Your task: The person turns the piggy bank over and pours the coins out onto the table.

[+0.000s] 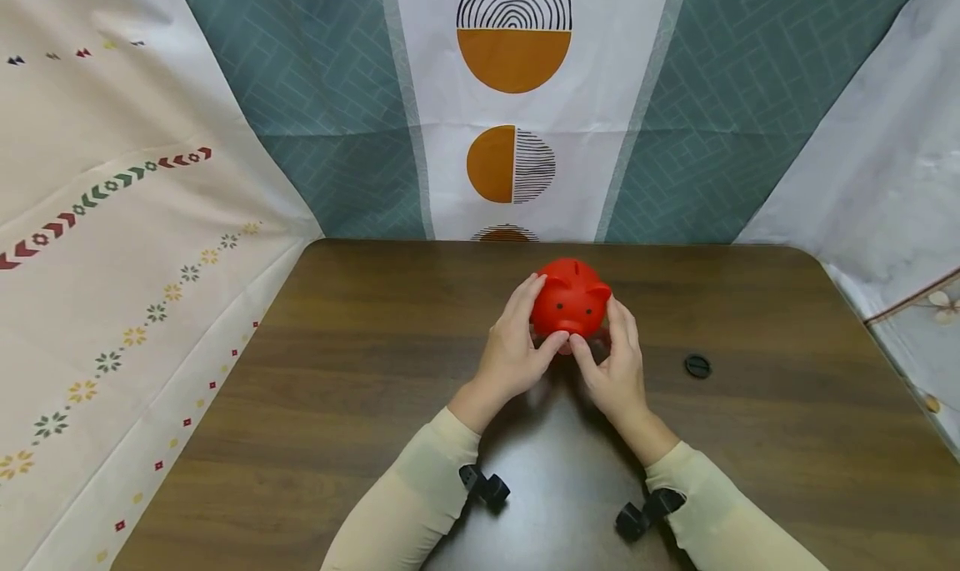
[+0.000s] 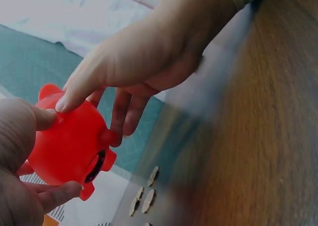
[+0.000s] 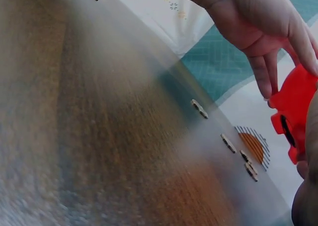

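Observation:
A red piggy bank is held upright over the table, its face toward me and the coin slot on top. My left hand grips its left side, fingers along the body and thumb under the snout. The right hand grips the opposite side the same way, the two thumbs almost meeting. In the left wrist view, a dark oval opening shows on the bank's underside, facing the table. Several coins lie below; the bank and hands hide them in the head view. A black round plug lies right of the right hand.
The brown wooden table ends at a far edge just behind the bank. A teal and white patterned cloth hangs behind it. White cloths border the left and right sides. Both wrists wear black camera straps.

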